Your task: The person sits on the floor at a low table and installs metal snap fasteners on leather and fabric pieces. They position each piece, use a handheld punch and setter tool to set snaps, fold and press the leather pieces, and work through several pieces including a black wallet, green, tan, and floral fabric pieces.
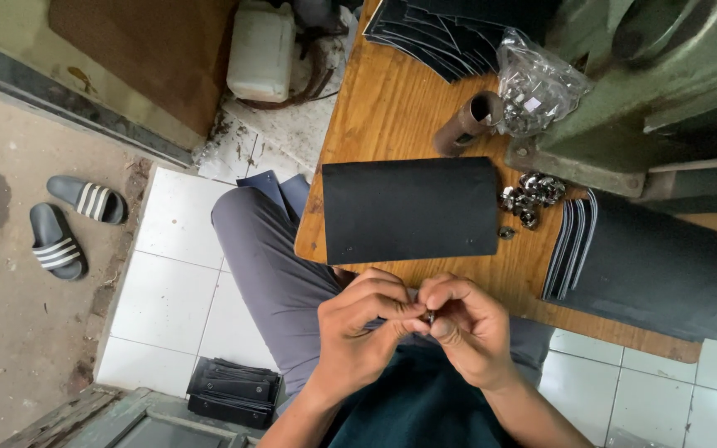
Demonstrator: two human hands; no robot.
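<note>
Below the table edge (425,270), small metal fitting (430,316) pinched between left hand (363,328) and right hand (466,328) fingertips.

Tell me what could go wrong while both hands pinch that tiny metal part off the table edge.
1. The small shiny metal fastener is pinched between the left hand and the right hand over the lap, beyond the wooden table; a slip could send it to the white tiled floor.
2. The loose pile of silver metal fasteners lies unboxed and could scatter if brushed.
</note>
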